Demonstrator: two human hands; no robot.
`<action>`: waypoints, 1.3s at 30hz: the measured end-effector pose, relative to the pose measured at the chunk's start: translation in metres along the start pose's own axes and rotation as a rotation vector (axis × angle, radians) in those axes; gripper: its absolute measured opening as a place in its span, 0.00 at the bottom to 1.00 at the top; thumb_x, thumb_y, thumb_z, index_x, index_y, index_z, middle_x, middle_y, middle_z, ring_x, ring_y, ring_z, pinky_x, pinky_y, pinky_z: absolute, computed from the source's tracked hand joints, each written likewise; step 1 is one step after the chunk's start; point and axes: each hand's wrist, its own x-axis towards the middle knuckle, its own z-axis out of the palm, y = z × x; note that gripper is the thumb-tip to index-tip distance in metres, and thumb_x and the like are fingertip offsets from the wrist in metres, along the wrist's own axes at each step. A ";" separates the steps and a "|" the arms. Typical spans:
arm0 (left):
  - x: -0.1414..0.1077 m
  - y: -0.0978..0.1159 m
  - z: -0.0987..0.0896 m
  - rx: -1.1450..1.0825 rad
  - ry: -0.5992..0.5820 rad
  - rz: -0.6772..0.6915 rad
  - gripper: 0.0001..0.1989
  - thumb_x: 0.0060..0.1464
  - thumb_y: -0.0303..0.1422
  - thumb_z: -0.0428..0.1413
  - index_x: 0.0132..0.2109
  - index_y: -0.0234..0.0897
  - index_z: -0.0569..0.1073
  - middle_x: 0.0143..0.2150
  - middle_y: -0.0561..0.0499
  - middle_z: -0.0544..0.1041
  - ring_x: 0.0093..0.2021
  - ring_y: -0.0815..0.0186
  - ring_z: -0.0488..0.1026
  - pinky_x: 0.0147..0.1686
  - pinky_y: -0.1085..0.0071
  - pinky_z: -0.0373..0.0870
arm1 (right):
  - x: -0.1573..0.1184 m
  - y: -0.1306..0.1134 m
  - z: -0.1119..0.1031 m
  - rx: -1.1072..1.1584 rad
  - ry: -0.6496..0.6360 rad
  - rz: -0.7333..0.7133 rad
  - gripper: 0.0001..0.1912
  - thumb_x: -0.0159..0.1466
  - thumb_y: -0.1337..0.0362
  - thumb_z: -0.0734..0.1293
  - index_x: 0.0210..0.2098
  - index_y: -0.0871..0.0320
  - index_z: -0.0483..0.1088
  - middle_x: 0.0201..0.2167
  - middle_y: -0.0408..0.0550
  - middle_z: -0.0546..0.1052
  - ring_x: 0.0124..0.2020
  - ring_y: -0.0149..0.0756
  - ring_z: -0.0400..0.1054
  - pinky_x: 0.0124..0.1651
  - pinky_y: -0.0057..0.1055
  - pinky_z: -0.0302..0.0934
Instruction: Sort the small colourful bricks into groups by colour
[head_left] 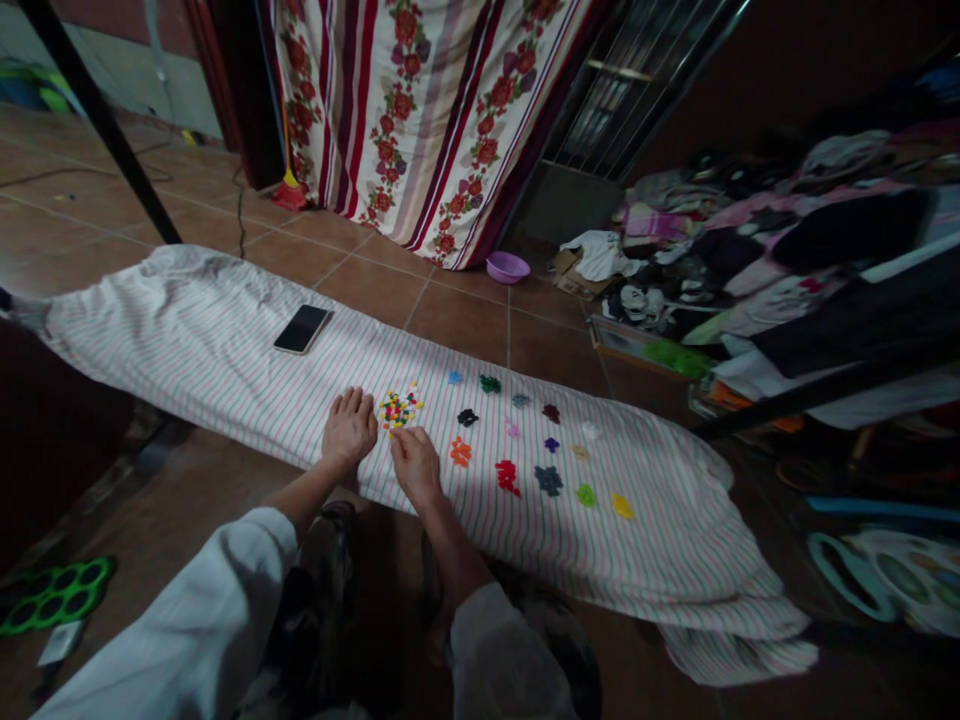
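On the striped cloth, a mixed pile of small coloured pieces [400, 406], mostly yellow, white, red and green, lies in front of my hands. My left hand [349, 426] rests flat just left of the pile, palm down with fingers stretched out. Fingers curled into a pinch, my right hand [415, 464] is at the pile's near edge; a tiny yellow bit shows by its fingertips, too small to name. To the right sit several single-colour heaps, among them orange pieces [460, 452], red pieces [507, 477], dark grey pieces [548, 481] and yellow pieces [622, 505].
The striped cloth [210, 350] covers a long narrow surface, with a phone [303, 329] lying on its left part. Beyond are a purple basin [508, 267], a floral curtain [420, 110] and a red broom [290, 192]. Heaped clothes [720, 230] fill the right side.
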 end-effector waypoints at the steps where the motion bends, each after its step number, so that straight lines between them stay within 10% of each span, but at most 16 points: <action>1: 0.000 0.000 0.000 -0.004 0.000 -0.001 0.20 0.59 0.33 0.42 0.55 0.32 0.68 0.59 0.37 0.68 0.63 0.52 0.59 0.62 0.54 0.53 | 0.004 -0.004 0.001 -0.030 -0.009 0.017 0.14 0.66 0.64 0.58 0.46 0.52 0.73 0.40 0.47 0.74 0.43 0.34 0.68 0.46 0.28 0.61; 23: 0.000 0.002 -0.002 -0.030 0.009 -0.015 0.20 0.59 0.32 0.43 0.54 0.32 0.69 0.59 0.36 0.68 0.64 0.52 0.59 0.61 0.53 0.54 | 0.020 -0.017 0.007 -0.055 0.107 0.128 0.08 0.65 0.61 0.60 0.40 0.52 0.70 0.38 0.43 0.74 0.41 0.33 0.67 0.41 0.27 0.59; 39: 0.000 0.002 -0.003 0.035 -0.024 -0.016 0.21 0.59 0.33 0.42 0.55 0.30 0.69 0.60 0.36 0.68 0.63 0.52 0.59 0.62 0.55 0.53 | -0.025 0.071 -0.031 -0.052 0.510 0.103 0.07 0.61 0.69 0.58 0.35 0.58 0.67 0.39 0.54 0.75 0.49 0.42 0.65 0.53 0.42 0.58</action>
